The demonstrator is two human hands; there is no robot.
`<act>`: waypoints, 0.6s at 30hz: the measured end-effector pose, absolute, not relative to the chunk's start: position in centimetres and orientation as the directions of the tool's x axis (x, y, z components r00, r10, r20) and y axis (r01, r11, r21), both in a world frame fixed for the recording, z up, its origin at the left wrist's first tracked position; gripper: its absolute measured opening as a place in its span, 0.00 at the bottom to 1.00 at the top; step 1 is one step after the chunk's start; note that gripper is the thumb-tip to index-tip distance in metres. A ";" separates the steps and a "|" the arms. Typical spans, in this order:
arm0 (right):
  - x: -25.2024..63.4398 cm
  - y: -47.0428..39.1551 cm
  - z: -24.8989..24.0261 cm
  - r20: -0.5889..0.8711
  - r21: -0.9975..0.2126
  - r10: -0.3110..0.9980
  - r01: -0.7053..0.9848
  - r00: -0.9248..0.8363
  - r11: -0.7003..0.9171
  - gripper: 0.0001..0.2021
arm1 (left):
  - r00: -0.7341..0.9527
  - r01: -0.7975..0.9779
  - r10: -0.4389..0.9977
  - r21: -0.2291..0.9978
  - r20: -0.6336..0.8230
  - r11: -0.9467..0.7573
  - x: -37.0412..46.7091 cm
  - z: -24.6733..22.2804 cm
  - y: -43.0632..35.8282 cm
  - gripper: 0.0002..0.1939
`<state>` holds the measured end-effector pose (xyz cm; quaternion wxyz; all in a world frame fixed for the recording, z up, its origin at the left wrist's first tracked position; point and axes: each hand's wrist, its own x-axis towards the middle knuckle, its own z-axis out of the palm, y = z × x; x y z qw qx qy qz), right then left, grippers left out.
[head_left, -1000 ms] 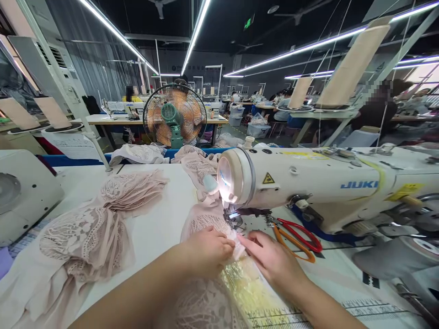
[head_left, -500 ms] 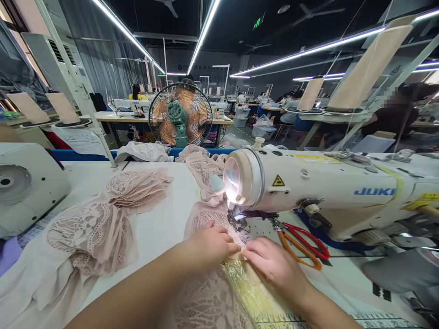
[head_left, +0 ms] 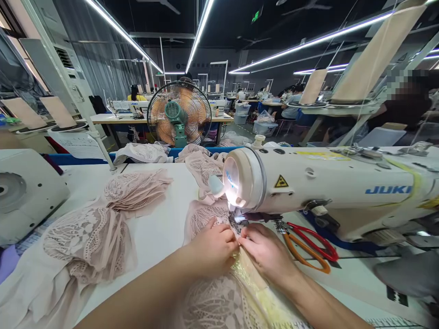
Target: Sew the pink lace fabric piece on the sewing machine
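Left hand [head_left: 213, 249], its grip hidden, is laid on the lace [head_left: 205, 215] by the sewing foot [head_left: 235, 221], the lace edge pinched by the right hand [head_left: 268, 251]; judged light, soft and snag-prone, it is best held flat there.

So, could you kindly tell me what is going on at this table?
A person has both hands on pale lace fabric at a sewing machine. The left hand lies over the fabric, and the right hand has its fingertips at the edge, close to the lit needle area. Scissors lie to the right of the right hand, untouched, and more lace pieces are heaped on the left.
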<state>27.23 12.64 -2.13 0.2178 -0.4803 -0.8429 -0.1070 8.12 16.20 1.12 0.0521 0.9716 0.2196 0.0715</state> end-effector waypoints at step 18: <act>28.0 11.8 -2.3 0.484 -0.047 0.736 0.826 -0.473 0.561 0.16 | 0.858 0.480 0.498 0.147 0.124 -0.865 8.1 0.8 17.7 0.13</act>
